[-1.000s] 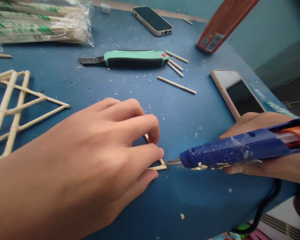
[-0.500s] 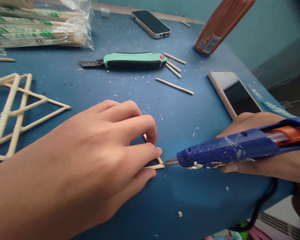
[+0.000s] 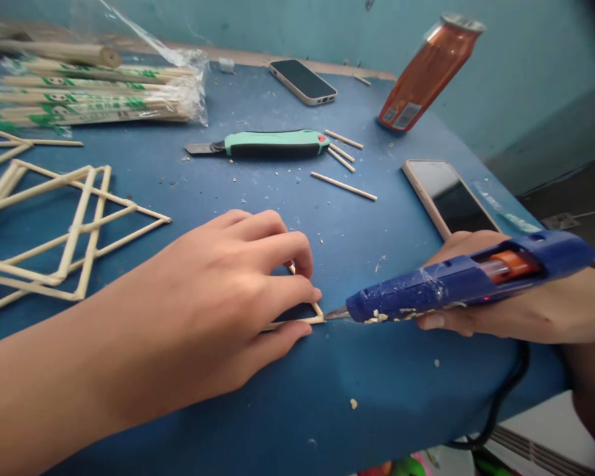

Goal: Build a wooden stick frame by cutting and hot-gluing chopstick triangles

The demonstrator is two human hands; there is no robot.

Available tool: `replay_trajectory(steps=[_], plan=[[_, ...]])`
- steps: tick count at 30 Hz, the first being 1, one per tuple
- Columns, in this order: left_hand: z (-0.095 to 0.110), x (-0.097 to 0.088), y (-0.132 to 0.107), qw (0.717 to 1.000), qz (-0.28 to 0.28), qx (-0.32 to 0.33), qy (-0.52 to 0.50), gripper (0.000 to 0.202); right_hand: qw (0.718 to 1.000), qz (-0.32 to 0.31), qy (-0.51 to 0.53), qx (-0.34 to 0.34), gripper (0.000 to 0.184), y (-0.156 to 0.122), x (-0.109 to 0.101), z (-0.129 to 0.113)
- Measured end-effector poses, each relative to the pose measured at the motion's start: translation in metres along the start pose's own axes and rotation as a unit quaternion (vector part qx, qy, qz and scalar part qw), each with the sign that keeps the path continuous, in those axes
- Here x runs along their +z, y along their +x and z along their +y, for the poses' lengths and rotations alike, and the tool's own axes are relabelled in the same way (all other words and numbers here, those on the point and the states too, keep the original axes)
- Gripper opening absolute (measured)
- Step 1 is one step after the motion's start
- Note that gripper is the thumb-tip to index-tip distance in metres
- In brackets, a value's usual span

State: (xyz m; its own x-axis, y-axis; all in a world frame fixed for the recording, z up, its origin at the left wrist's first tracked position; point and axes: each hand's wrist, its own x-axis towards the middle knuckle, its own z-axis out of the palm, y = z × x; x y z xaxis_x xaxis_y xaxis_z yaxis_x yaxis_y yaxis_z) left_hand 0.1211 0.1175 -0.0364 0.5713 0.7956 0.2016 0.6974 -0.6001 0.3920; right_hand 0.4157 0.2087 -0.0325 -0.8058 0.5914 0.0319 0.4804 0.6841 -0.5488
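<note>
My left hand (image 3: 242, 284) presses thin wooden sticks (image 3: 318, 311) against the blue tabletop, its fingers curled over them. Two stick ends meet in a corner just beyond my thumb and fingertip; the rest of that piece is mostly under my hand. My right hand (image 3: 515, 314) is wrapped round a blue hot glue gun (image 3: 426, 287), partly hidden behind its body. The metal nozzle (image 3: 338, 313) points left, its tip at the corner of the sticks. Dried glue bits cling to the gun's underside.
A glued stick frame (image 3: 82, 228) lies at left, beyond my forearm. Further back are wrapped chopsticks (image 3: 104, 99), a green utility knife (image 3: 277, 144) with its blade out, loose cut sticks (image 3: 344, 186), two phones (image 3: 305, 82) and an orange can (image 3: 426, 76). A black cord (image 3: 510, 390) hangs over the edge.
My view has shifted back and left, so more of the stick frame, the can and the glue gun shows. Both hands keep nearly the same pose, with the nozzle still at the corner.
</note>
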Motion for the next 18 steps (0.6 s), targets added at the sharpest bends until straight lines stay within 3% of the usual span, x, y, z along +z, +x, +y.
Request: replay_trajectory(steps=[3,11,15,18], plan=[[0.0015,-0.0015,0.0012,1.0,-0.003,-0.01,-0.009,0.015,0.999,-0.027,0.028,-0.014,0.027,-0.0021,0.0002,0.0018],[0.0007,0.0,0.0003,1.0,0.005,-0.002,-0.001,0.014,0.999,-0.035,-0.006,-0.024,0.031,-0.0062,0.0023,0.0049],[0.0004,0.0004,-0.0002,1.0,-0.01,0.002,0.011,0.014,0.996,-0.035,0.077,0.024,0.025,-0.003,-0.001,-0.0009],[0.003,-0.0025,0.0,1.0,-0.022,0.004,0.018,0.013,0.977,-0.09,0.162,0.103,0.028,-0.0007,-0.0041,-0.0029]])
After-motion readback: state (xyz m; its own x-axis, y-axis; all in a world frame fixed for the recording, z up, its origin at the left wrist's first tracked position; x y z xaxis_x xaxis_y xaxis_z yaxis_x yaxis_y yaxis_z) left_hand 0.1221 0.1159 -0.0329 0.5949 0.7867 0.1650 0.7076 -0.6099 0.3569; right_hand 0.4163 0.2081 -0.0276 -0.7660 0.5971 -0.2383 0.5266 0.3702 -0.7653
